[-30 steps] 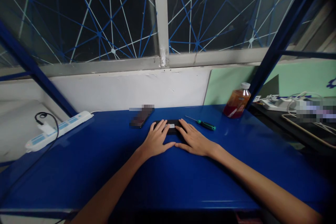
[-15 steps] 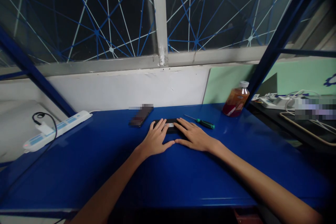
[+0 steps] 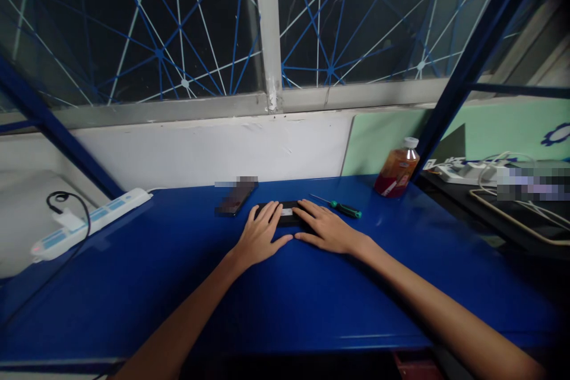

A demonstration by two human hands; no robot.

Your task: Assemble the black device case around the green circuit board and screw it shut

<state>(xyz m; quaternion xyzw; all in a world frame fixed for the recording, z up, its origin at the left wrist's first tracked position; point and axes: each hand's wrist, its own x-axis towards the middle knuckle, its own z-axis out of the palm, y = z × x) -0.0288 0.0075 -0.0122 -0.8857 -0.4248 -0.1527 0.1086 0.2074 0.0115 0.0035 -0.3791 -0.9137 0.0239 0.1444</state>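
Observation:
A flat black rectangular object with a pale label (image 3: pixel 288 221) lies on the blue table (image 3: pixel 285 297); I cannot tell its kind. My left hand (image 3: pixel 260 234) rests over its left end, fingers stretched out and thumb pointing inward. Over the right end lies my right hand (image 3: pixel 327 228), also with extended fingers. The two thumb tips nearly meet on the near side. Both hands partly hide the black object. Just beyond my right hand is a screwdriver (image 3: pixel 346 209) with a green and black handle. A dark phone-like slab (image 3: pixel 236 197), partly pixelated, lies beyond my left hand.
A white power strip (image 3: pixel 95 222) with a black cable plugged in sits at the left. At the back right stands a bottle (image 3: pixel 396 172) of reddish-orange drink by a blue frame post. Farther right, a dark surface holds white cables (image 3: pixel 487 178). A window and wall close off the back.
The whole view has shifted slightly, so everything appears a little farther left. Both hands stay flat on the black object, the left fingers slightly repositioned.

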